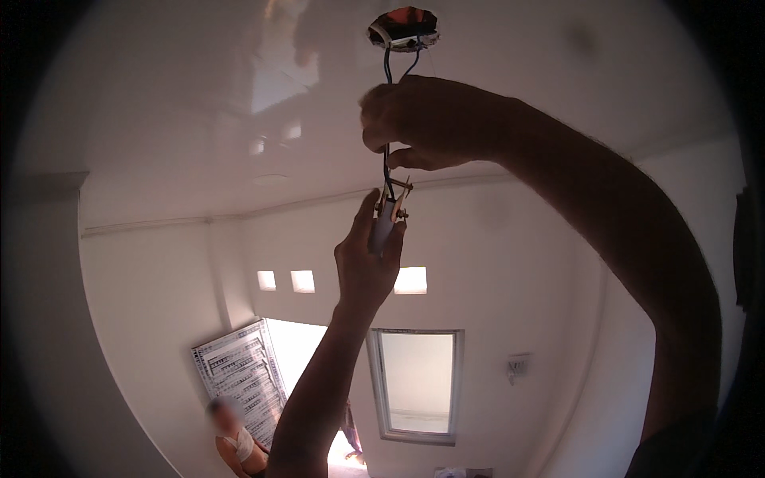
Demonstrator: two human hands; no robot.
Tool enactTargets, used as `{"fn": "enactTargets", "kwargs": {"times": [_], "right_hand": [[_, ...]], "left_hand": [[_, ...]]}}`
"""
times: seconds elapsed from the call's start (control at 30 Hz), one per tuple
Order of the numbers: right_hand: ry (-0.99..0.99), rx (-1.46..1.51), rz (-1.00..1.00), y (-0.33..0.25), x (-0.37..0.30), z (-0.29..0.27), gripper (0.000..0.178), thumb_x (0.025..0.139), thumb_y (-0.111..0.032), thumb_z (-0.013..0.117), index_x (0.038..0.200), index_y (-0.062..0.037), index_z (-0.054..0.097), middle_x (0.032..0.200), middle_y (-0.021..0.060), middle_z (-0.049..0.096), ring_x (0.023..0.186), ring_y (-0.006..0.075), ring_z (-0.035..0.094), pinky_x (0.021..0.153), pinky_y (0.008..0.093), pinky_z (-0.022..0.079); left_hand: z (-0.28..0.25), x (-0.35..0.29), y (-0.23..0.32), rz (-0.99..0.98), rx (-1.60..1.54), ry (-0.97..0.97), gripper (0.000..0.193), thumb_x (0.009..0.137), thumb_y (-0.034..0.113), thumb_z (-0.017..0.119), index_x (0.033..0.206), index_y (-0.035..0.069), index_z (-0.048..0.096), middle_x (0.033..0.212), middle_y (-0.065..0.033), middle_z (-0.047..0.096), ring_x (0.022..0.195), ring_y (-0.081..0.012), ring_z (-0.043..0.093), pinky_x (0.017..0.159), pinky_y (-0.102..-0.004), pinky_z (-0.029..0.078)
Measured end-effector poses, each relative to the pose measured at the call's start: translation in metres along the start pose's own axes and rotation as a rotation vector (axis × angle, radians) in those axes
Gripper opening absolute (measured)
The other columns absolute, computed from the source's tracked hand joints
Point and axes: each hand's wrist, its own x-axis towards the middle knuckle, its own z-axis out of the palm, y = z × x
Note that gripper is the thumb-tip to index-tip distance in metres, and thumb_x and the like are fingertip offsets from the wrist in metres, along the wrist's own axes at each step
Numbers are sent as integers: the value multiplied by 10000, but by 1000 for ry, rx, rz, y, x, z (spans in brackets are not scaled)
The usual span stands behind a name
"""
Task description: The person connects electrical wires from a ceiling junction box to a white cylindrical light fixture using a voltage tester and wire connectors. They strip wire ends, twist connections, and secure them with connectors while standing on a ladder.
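Above me, dark and blue electric wires (388, 65) hang out of a ragged round hole (403, 40) in the ceiling. My right hand (422, 119) is closed around these wires just below the hole, its thumb pointing down and left. Lower down, my left hand (368, 255) grips a small pale electrical fitting (384, 227) between thumb and fingers. Brass-coloured screws and a thin metal bracket (402, 189) stick out at the fitting's upper end. The wire runs down from my right hand into that end. The fitting's exact kind cannot be made out.
A glossy white ceiling (183, 143) spreads overhead. Along the far wall are small square openings (303, 281), a framed window (417, 382) and a wall plate (518, 366). At lower left another person (243, 454) is near a leaning patterned door panel (239, 362) and a bright doorway.
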Motion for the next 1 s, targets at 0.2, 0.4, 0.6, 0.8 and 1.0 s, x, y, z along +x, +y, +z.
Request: {"fn": "enactTargets", "kwargs": {"times": [0.2, 0.4, 0.6, 0.8, 1.0], "right_hand": [[-152, 171, 170, -7, 3, -6, 222, 863, -261, 753, 853, -62, 655, 870, 42, 641, 959, 228, 620, 828, 400, 522], [-4, 179, 118, -2, -1, 5, 222, 851, -260, 770, 855, -71, 654, 842, 74, 681, 906, 244, 677, 775, 417, 546], [176, 90, 13, -5, -20, 14, 199, 867, -252, 755, 875, -78, 659, 896, 51, 659, 994, 228, 640, 823, 393, 549], [98, -22, 51, -13, -20, 9, 167, 850, -239, 746, 836, -82, 691, 888, 44, 647, 1001, 217, 625, 824, 362, 567], [156, 43, 63, -9, -23, 6, 124, 831, -198, 739, 833, -81, 698, 888, 45, 634, 1002, 220, 622, 826, 358, 570]], "left_hand": [[10, -5, -3, -105, -93, 45, 456, 936, 142, 672, 1342, 1, 520, 908, -110, 710, 809, -155, 685, 732, -294, 538], [15, -9, -11, -139, -238, 194, 381, 901, 88, 705, 1237, 9, 542, 985, -118, 702, 862, -206, 698, 795, -326, 550], [16, 1, -22, -13, -233, 190, 353, 863, 68, 740, 1153, 15, 546, 1046, -127, 687, 888, -201, 686, 820, -335, 547], [1, 23, -21, -188, -247, -124, 378, 862, 122, 742, 1163, -14, 557, 977, -110, 683, 819, -168, 671, 776, -335, 550], [-15, 9, -18, -401, -399, -380, 366, 900, 136, 693, 1199, -36, 571, 896, -90, 673, 742, -145, 656, 707, -306, 551]]}}
